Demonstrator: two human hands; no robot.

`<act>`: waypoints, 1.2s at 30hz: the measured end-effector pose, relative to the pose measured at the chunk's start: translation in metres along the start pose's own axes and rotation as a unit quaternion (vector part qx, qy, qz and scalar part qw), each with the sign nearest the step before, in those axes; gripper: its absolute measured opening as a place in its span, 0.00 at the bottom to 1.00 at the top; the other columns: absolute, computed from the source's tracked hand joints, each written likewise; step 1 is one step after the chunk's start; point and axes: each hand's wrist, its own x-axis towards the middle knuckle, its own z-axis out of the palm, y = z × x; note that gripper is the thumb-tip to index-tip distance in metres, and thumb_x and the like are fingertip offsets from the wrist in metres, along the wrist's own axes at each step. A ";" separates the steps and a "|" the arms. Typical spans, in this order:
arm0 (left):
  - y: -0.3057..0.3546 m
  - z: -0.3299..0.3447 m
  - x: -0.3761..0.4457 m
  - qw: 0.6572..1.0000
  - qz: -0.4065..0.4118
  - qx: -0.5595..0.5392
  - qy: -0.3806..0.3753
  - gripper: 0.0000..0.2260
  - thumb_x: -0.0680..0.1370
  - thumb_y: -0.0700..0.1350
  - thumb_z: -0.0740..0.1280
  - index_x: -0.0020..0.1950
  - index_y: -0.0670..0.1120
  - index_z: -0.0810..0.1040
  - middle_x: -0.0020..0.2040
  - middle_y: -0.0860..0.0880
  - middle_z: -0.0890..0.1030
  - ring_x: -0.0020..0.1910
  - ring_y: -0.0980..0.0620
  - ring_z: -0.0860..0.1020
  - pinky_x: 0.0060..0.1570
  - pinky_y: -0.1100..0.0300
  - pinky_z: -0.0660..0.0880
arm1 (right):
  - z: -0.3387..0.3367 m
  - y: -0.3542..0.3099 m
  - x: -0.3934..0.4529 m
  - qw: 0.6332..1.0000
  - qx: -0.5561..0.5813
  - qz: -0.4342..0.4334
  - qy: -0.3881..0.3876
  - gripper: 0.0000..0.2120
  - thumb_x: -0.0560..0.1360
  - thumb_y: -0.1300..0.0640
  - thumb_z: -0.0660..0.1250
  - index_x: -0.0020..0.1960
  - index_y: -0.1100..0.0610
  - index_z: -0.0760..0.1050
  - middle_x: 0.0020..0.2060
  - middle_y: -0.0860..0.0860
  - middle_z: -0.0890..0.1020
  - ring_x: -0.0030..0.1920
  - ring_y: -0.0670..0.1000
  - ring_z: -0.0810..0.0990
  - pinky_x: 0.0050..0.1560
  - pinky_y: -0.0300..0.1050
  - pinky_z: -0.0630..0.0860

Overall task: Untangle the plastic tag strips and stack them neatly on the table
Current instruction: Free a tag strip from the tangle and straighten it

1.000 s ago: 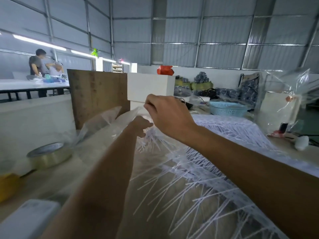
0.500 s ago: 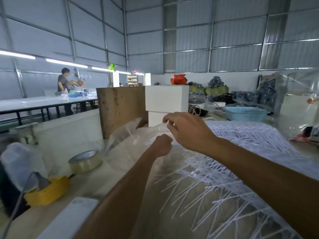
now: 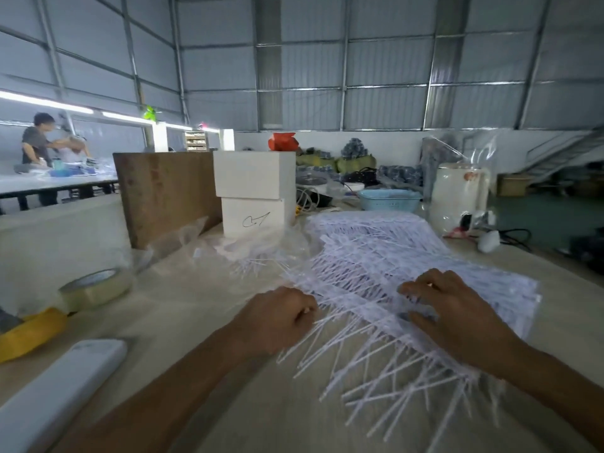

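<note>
Head view: a wide heap of white tag strips (image 3: 376,266) lies on the table (image 3: 183,299), right of centre, its loose thin ends fanning toward the near edge. The left hand (image 3: 277,317) sits at the heap's left edge with fingers curled; strip ends run from under the fingers, but whether they are pinched cannot be told. The right hand (image 3: 454,315) rests on top of the heap, fingers spread and bent, fingertips pressing into the strips. The two hands are apart, with strips between them. A smaller clump of strips lies in clear bags (image 3: 261,246) behind the heap, in front of two stacked white boxes (image 3: 255,191). A brown board (image 3: 163,194) stands left of the boxes. A tape roll (image 3: 94,289) lies at the table's left, with a yellow object (image 3: 29,331) nearer and a white device (image 3: 55,393) at the near left corner. A blue basket (image 3: 389,201) stands behind the heap.
</note>
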 end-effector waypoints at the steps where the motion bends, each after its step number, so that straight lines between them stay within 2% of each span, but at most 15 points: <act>1: 0.005 0.006 -0.001 1.000 0.005 0.009 0.022 0.10 0.82 0.53 0.57 0.56 0.54 0.77 0.53 0.55 0.79 0.53 0.51 0.78 0.47 0.56 0.75 | -0.003 0.009 -0.009 1.000 -0.011 0.012 0.001 0.15 0.75 0.55 0.75 0.62 0.51 0.82 0.54 0.52 0.80 0.55 0.58 0.78 0.51 0.53 0.77; 5: 0.016 0.031 -0.005 0.998 0.007 0.035 0.042 0.19 0.81 0.63 0.54 0.70 0.60 0.69 0.64 0.56 0.73 0.64 0.51 0.73 0.54 0.52 0.77 | -0.009 0.030 -0.030 0.998 0.041 0.032 -0.023 0.06 0.79 0.49 0.68 0.55 0.46 0.81 0.46 0.48 0.80 0.45 0.51 0.78 0.44 0.44 0.73; 8: 0.019 0.038 -0.012 0.998 0.003 0.017 0.056 0.28 0.77 0.67 0.46 0.70 0.60 0.71 0.62 0.56 0.74 0.63 0.52 0.74 0.53 0.55 0.75 | -0.013 0.032 -0.031 0.993 0.087 0.060 -0.058 0.13 0.75 0.35 0.63 0.49 0.42 0.79 0.41 0.43 0.80 0.41 0.41 0.77 0.42 0.40 0.73; 9: 0.019 0.040 -0.012 0.998 0.006 0.015 0.063 0.27 0.77 0.67 0.47 0.70 0.59 0.72 0.61 0.56 0.74 0.62 0.52 0.74 0.53 0.56 0.74 | -0.014 0.031 -0.031 0.992 0.078 0.061 -0.075 0.15 0.75 0.34 0.64 0.48 0.43 0.79 0.41 0.42 0.79 0.41 0.41 0.77 0.43 0.41 0.73; 13: 0.021 0.044 -0.010 0.996 0.012 -0.005 0.089 0.16 0.81 0.59 0.60 0.67 0.57 0.76 0.59 0.55 0.76 0.62 0.51 0.75 0.55 0.54 0.76 | -0.014 0.023 -0.030 0.988 0.063 0.084 -0.115 0.14 0.76 0.43 0.71 0.46 0.54 0.76 0.43 0.48 0.74 0.43 0.50 0.74 0.46 0.49 0.73; 15: 0.024 0.045 -0.010 0.993 0.018 -0.013 0.113 0.15 0.81 0.58 0.61 0.66 0.56 0.76 0.58 0.55 0.76 0.60 0.50 0.75 0.53 0.53 0.77 | -0.021 0.024 -0.026 0.985 0.100 0.117 -0.081 0.10 0.77 0.50 0.71 0.50 0.56 0.77 0.44 0.51 0.78 0.43 0.52 0.77 0.46 0.49 0.74; 18: 0.028 0.043 -0.010 0.988 0.025 -0.013 0.155 0.13 0.81 0.53 0.64 0.65 0.53 0.77 0.57 0.51 0.77 0.58 0.47 0.76 0.51 0.52 0.77 | -0.037 0.031 -0.025 0.969 0.182 0.168 -0.005 0.07 0.80 0.52 0.68 0.56 0.52 0.75 0.46 0.50 0.81 0.42 0.52 0.81 0.45 0.50 0.79; 20: 0.030 0.040 -0.009 0.982 0.020 -0.022 0.185 0.13 0.81 0.50 0.66 0.64 0.50 0.78 0.57 0.49 0.77 0.58 0.45 0.77 0.51 0.50 0.77 | -0.045 0.038 -0.027 0.945 0.266 0.184 0.040 0.07 0.81 0.53 0.67 0.58 0.51 0.75 0.46 0.51 0.82 0.40 0.51 0.83 0.41 0.52 0.83; 22: 0.031 0.038 -0.008 0.981 0.008 -0.037 0.188 0.14 0.81 0.51 0.65 0.66 0.51 0.76 0.57 0.49 0.78 0.56 0.46 0.77 0.51 0.51 0.77 | -0.051 0.046 -0.027 0.912 0.350 0.197 0.089 0.07 0.82 0.55 0.66 0.60 0.52 0.74 0.45 0.53 0.82 0.36 0.50 0.84 0.34 0.47 0.83; 26: 0.031 0.039 -0.008 0.987 -0.031 -0.087 0.134 0.17 0.81 0.53 0.64 0.70 0.55 0.71 0.56 0.52 0.77 0.55 0.51 0.76 0.51 0.54 0.75 | -0.060 0.061 -0.026 0.852 0.436 0.229 0.180 0.03 0.82 0.57 0.66 0.54 0.54 0.78 0.33 0.50 0.81 0.24 0.47 0.72 0.24 0.39 0.70; 29: 0.034 0.039 0.000 0.985 -0.015 -0.111 0.129 0.19 0.80 0.50 0.66 0.71 0.55 0.69 0.56 0.54 0.77 0.52 0.53 0.76 0.52 0.55 0.75 | -0.064 0.064 -0.025 0.766 0.556 0.281 0.158 0.09 0.80 0.59 0.67 0.41 0.54 0.77 0.29 0.49 0.70 0.23 0.45 0.64 0.20 0.38 0.63; 31: 0.038 0.034 0.011 0.977 -0.013 -0.185 0.102 0.21 0.81 0.51 0.66 0.72 0.56 0.66 0.54 0.56 0.78 0.48 0.57 0.78 0.49 0.58 0.75 | -0.067 0.065 -0.027 0.710 0.648 0.249 0.118 0.09 0.81 0.61 0.64 0.42 0.55 0.75 0.31 0.49 0.65 0.23 0.44 0.60 0.19 0.37 0.60; 33: 0.051 0.023 0.027 0.928 -0.035 -0.369 0.030 0.23 0.81 0.54 0.66 0.74 0.55 0.64 0.53 0.53 0.83 0.48 0.57 0.83 0.48 0.61 0.78 | -0.069 0.066 -0.029 0.678 0.699 0.200 0.107 0.04 0.81 0.62 0.63 0.48 0.56 0.75 0.32 0.49 0.66 0.25 0.45 0.58 0.21 0.37 0.59; 34: 0.060 0.019 0.037 0.867 -0.061 -0.495 -0.009 0.25 0.80 0.55 0.66 0.75 0.54 0.63 0.54 0.49 0.85 0.50 0.53 0.84 0.49 0.58 0.80 | -0.069 0.066 -0.030 0.688 0.691 0.187 0.116 0.03 0.80 0.62 0.65 0.51 0.56 0.76 0.32 0.50 0.68 0.25 0.46 0.59 0.22 0.37 0.60; 36: 0.080 0.013 0.059 0.724 -0.113 -0.679 -0.052 0.27 0.81 0.58 0.62 0.76 0.52 0.60 0.58 0.41 0.83 0.54 0.43 0.84 0.53 0.47 0.81 | -0.067 0.064 -0.033 0.767 0.605 0.166 0.132 0.07 0.80 0.63 0.66 0.56 0.54 0.77 0.33 0.52 0.71 0.26 0.47 0.62 0.25 0.39 0.62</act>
